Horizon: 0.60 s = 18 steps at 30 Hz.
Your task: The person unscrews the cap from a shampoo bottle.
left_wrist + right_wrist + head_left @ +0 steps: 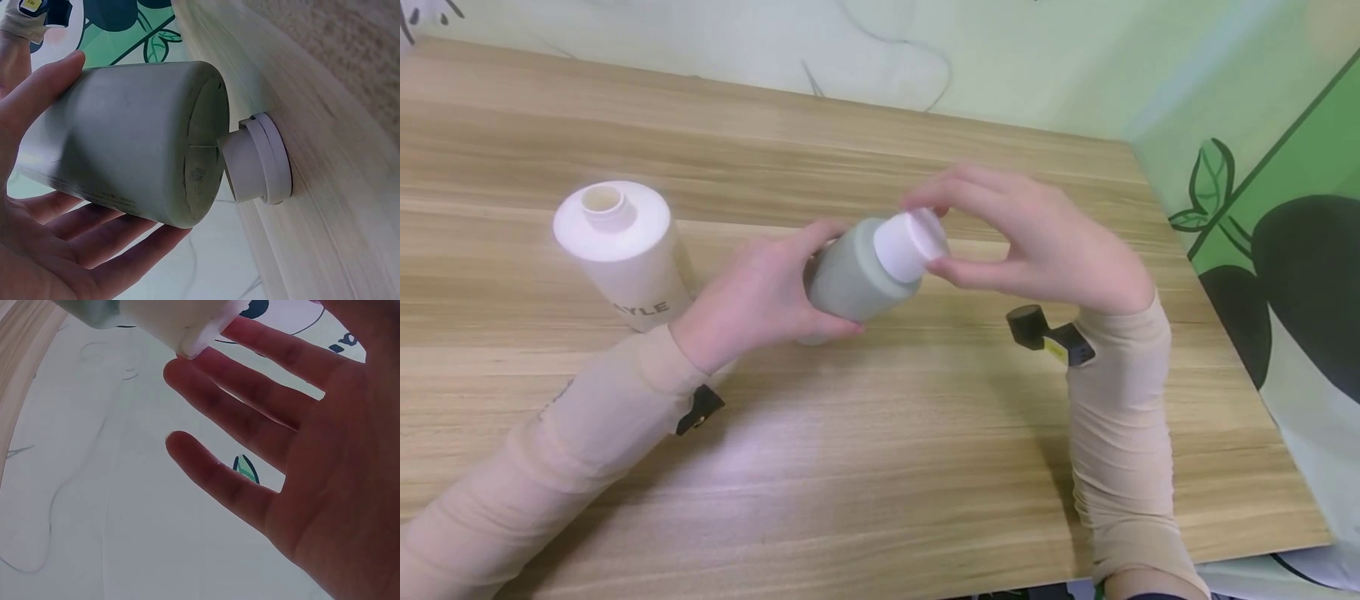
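Observation:
My left hand (760,292) grips a grey-green bottle (853,271) round its body and holds it tilted, raised off the table. The bottle's top points right, and its base (206,150) shows in the left wrist view. On that top sits a white cap (910,243), which the thumb and fingers of my right hand (1030,237) pinch. The lower fingers (219,475) of this hand are spread apart in the right wrist view. Left of my left hand stands a white bottle (625,242) with a bare, uncovered neck and partly hidden lettering.
A white cap-like piece (259,159) rests on the wooden table (880,467), beyond the green bottle's base in the left wrist view. A painted wall (1015,67) borders the table's back and right side. Small black devices (700,408) are strapped at both wrists.

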Tool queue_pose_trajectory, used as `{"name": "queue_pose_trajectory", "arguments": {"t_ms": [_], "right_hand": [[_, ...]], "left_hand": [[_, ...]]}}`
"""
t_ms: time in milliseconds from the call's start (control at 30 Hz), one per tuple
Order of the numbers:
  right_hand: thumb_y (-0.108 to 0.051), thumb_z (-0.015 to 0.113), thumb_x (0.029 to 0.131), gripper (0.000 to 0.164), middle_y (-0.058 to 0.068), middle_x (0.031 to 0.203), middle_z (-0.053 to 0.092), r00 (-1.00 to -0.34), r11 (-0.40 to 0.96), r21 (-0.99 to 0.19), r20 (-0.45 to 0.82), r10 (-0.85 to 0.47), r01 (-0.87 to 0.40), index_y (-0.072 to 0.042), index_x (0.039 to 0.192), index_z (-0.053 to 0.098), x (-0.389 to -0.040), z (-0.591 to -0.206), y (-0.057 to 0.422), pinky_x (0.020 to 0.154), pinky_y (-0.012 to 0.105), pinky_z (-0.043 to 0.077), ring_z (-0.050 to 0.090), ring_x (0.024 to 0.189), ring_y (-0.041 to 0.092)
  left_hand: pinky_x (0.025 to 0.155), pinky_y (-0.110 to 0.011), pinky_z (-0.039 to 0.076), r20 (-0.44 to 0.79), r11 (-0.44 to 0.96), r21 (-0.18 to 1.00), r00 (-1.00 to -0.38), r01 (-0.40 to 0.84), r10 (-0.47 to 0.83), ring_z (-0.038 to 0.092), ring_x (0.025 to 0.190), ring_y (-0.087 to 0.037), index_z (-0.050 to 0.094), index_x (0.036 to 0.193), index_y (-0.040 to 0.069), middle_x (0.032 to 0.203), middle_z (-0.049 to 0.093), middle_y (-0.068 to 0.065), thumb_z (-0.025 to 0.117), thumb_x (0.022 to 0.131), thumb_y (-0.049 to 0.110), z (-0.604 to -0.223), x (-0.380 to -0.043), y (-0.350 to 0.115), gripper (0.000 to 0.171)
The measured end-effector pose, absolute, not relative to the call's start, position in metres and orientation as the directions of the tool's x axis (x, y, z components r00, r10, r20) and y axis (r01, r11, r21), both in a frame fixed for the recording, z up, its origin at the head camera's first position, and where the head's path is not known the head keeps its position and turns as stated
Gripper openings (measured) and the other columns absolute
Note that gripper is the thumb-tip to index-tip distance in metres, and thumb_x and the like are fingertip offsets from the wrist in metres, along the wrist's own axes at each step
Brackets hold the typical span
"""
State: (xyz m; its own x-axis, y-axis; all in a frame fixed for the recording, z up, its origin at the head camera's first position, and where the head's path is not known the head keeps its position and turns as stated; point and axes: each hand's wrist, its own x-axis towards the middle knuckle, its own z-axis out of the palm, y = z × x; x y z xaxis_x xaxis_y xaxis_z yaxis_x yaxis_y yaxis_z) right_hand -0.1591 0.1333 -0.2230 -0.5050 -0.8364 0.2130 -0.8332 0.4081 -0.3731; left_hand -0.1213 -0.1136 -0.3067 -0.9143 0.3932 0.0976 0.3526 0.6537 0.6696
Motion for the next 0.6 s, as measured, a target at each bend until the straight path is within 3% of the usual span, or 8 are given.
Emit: {"name": "queue_pose_trajectory", "arguments": {"t_ms": [200,367,600], "right_hand": [[-0.012,0.072,0.086,0.058,0.01,0.129,0.061,-0.533,0.432,-0.379,0.223,-0.816,-0.819,-0.001,0.137,0.049,-0.1591,-0.2209,0.135,0.106,0.038,0.043,0.055,0.119,0.021],[-0.011,0.072,0.086,0.058,0.01,0.125,0.062,-0.581,0.472,-0.384,0.25,-0.774,-0.794,-0.004,0.139,0.049,-0.1602,-0.219,0.1374,0.103,0.039,0.042,0.054,0.116,0.019],[-0.014,0.075,0.083,0.05,0.009,0.116,0.067,-0.535,0.434,-0.355,0.266,-0.802,-0.828,0.0,0.128,0.058,-0.1619,-0.2215,0.1386,0.097,0.032,0.046,0.059,0.107,0.017]], "left_hand": [[0.086,-0.044,0.054,0.09,0.652,0.679,-0.92,0.336,0.381,0.067,0.098,-0.026,0.05,0.135,0.015,0.113,0.069,-0.011,0.09,0.061,0.034,-0.3059,-0.1207,-0.1136,0.086],[0.086,-0.044,0.054,0.091,0.65,0.683,-0.922,0.334,0.377,0.067,0.098,-0.026,0.05,0.134,0.015,0.112,0.069,-0.011,0.09,0.061,0.034,-0.3058,-0.1204,-0.114,0.085],[0.085,-0.044,0.054,0.088,0.649,0.687,-0.923,0.328,0.374,0.067,0.098,-0.026,0.049,0.135,0.015,0.112,0.069,-0.011,0.09,0.061,0.034,-0.3064,-0.1207,-0.1142,0.086]]}}
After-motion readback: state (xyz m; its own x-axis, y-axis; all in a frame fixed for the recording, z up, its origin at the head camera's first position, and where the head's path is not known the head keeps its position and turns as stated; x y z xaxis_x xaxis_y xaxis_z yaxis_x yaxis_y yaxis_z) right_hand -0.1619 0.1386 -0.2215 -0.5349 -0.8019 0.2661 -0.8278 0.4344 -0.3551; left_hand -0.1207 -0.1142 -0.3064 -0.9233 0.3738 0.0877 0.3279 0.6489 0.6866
